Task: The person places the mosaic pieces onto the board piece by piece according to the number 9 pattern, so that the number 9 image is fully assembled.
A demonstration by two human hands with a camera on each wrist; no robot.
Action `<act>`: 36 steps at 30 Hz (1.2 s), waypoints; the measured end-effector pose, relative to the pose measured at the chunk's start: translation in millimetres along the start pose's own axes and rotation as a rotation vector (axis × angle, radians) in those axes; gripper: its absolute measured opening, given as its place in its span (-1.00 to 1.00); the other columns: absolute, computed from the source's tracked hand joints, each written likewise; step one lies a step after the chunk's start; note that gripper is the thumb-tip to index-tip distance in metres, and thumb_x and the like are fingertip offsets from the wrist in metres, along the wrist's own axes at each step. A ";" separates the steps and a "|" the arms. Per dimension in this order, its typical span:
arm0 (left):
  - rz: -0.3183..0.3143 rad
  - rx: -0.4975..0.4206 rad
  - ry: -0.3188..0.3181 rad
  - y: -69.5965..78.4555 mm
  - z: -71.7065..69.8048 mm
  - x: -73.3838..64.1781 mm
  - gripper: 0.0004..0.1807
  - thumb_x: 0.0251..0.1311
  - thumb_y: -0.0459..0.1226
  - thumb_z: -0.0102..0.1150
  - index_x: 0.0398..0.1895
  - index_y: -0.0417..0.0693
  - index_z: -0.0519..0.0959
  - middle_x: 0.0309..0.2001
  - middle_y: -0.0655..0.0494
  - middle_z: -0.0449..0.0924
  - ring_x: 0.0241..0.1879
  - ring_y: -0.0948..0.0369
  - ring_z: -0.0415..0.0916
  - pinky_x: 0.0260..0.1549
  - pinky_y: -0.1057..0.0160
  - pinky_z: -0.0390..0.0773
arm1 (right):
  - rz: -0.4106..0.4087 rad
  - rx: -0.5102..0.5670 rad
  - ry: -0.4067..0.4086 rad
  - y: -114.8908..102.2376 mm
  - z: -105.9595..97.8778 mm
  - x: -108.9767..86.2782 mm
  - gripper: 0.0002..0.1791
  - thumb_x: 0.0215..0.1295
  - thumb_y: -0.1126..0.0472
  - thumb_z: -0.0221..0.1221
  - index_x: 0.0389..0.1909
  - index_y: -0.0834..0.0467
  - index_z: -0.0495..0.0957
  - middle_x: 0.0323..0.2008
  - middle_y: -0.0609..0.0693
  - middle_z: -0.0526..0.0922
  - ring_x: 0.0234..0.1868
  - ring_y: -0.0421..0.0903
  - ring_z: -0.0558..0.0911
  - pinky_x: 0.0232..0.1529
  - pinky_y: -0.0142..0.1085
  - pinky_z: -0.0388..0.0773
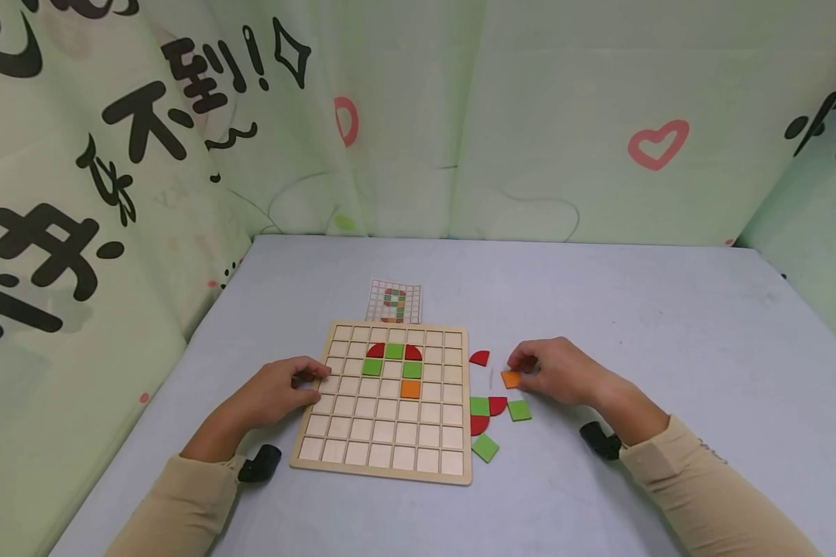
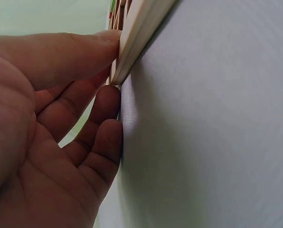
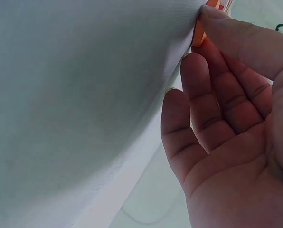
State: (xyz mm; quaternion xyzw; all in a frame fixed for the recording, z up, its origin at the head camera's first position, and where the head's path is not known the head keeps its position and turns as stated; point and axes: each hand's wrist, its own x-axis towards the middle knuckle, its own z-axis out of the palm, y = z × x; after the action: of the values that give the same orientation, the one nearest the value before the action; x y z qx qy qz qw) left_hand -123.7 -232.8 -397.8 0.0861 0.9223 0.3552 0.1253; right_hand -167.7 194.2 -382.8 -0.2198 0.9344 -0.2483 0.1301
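On the left of the curtain (image 1: 404, 116), large black Chinese lettering slants upward; the characters 不 (image 1: 141, 128) and what looks like 到 (image 1: 198, 77) can be made out, followed by an exclamation mark (image 1: 253, 50) and a four-pointed star outline (image 1: 292, 54), with a wavy stroke (image 1: 231, 138) beneath. The big black character (image 1: 49, 251) lower left cannot be read with certainty; the lettering (image 1: 817, 124) at the far right is partial. A pink heart (image 1: 658, 145) is printed on the back. On the card (image 1: 395, 302), coloured shapes form a figure resembling a 9.
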 end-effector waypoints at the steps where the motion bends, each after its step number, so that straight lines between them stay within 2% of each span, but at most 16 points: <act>1: 0.000 0.001 0.000 0.1 -0.1 0.0 -0.72 0.26 -0.37 0.25 0.04 -0.11 0.61 0.09 -0.02 0.57 0.15 -0.02 0.45 0.17 -0.08 0.41 | 0.000 -0.003 -0.002 -0.7 0.0 0.0 -0.79 0.24 0.31 0.31 -0.11 0.17 0.65 -0.24 -0.10 0.64 -0.17 -0.06 0.55 -0.03 -0.08 0.55; 15: 0.003 0.004 -0.003 2.1 -1.5 -1.3 -0.72 0.26 -0.37 0.25 0.04 -0.13 0.61 0.09 -0.04 0.57 0.16 -0.04 0.45 0.17 -0.08 0.41 | 0.001 -0.096 -0.032 -7.8 0.6 3.7 -0.73 0.22 0.31 0.31 -0.05 0.24 0.62 -0.19 -0.04 0.64 -0.12 0.00 0.56 0.02 -0.06 0.56; 27: 0.004 0.006 -0.008 2.2 -1.4 -0.5 -0.73 0.25 -0.37 0.25 0.02 -0.12 0.61 0.08 -0.02 0.57 0.14 -0.02 0.45 0.16 -0.08 0.42 | -0.043 -0.060 0.013 -9.2 -2.0 3.9 -0.74 0.21 0.27 0.33 -0.09 0.22 0.63 -0.24 -0.08 0.63 -0.17 -0.05 0.56 -0.05 -0.11 0.57; 36: 0.003 0.009 -0.010 2.0 -1.0 -0.5 -0.73 0.26 -0.37 0.25 0.03 -0.11 0.61 0.09 -0.02 0.57 0.15 -0.03 0.45 0.16 -0.08 0.41 | -0.100 -0.008 0.022 -27.4 -4.8 11.2 -0.76 0.22 0.24 0.33 -0.11 0.20 0.63 -0.25 -0.12 0.63 -0.16 -0.07 0.57 -0.06 -0.15 0.55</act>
State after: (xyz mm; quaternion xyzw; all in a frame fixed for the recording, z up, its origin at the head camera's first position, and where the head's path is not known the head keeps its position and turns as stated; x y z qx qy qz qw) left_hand -123.3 -232.1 -395.6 0.0896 0.9231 0.3510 0.1289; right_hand -169.7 169.5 -365.9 -0.2641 0.9245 -0.2532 0.1066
